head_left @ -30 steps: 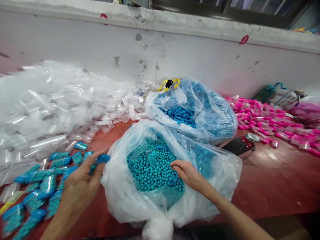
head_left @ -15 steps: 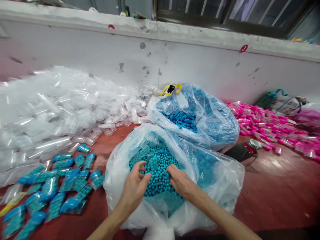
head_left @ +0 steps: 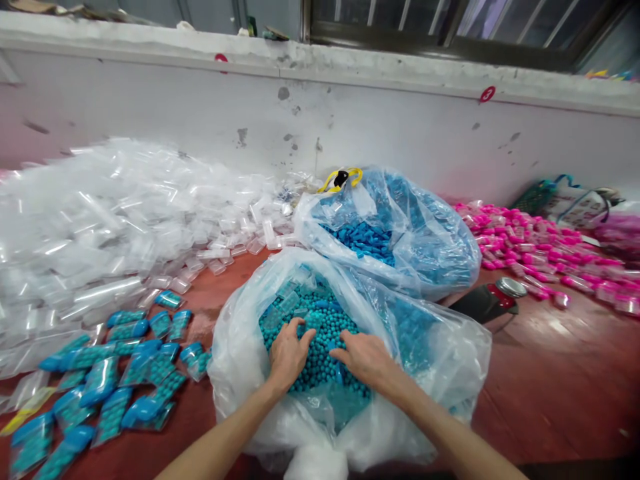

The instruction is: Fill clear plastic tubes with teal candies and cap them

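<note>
On the red bench (head_left: 540,380), the left hand (head_left: 289,353) has fingers apart at the beads (head_left: 325,370), likely light, rolly, best scooped. Right hand's (head_left: 370,363) grip: cannot tell.

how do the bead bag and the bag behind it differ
The bead bag holds small round teal beads, while the back bag holds darker blue pieces that are not round. The left hand and right hand are at the bead bag's opening; neither is at the back bag. Both bags are see-through plastic and open.
</note>
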Motion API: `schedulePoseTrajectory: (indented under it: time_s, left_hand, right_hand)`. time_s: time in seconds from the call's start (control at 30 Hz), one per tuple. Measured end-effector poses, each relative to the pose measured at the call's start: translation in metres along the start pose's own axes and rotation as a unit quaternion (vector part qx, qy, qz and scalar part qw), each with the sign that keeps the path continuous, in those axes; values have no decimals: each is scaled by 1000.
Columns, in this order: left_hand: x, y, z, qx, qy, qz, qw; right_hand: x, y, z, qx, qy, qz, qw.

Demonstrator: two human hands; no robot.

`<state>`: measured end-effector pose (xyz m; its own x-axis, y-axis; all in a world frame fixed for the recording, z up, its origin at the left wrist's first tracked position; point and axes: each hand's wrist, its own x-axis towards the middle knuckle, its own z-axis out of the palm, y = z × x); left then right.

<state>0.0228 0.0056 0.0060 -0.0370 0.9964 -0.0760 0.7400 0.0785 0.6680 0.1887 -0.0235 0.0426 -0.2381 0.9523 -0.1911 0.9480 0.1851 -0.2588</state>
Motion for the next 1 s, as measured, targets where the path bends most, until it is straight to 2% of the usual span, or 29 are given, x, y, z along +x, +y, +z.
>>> schedulePoseTrajectory:
  time_s: [0.13, 0.27, 0.37, 0.47, 0.57, 0.67, 0.73, 0.87, 1.0]
  left_hand:
    - [5, 6, 7, 77, 10, 18, 997]
    - [7, 3, 11, 83, 1, 46, 995]
    - [7, -4, 10, 16, -16, 61, 998]
    - [5, -9, 8, -101, -45, 80, 991]
    - [1, -7, 8, -240, -103, 77, 962]
    - [-4, 0, 7, -331, -195, 20, 923]
    - [-7, 5, 5, -357, -235, -12, 904]
    - [-12, 8, 1, -374, -242, -27, 895]
    - [-17, 8, -2, -399, -274, -38, 874]
  right_hand:
    - [2, -23, 18, -50, -9, 11, 999]
    - [4, -9, 24, -28, -4, 1, 1000]
    - [8, 10, 21, 45, 26, -1, 999]
    - [12, 16, 17, 163, 61, 4, 985]
    - [14, 11, 15, 280, 73, -4, 957]
    - [15, 5, 14, 341, 85, -33, 936]
    - [13, 3, 15, 383, 69, -44, 920]
    - [9, 3, 13, 466, -1, -17, 885]
    - [7, -1, 9, 451, 46, 14, 891]
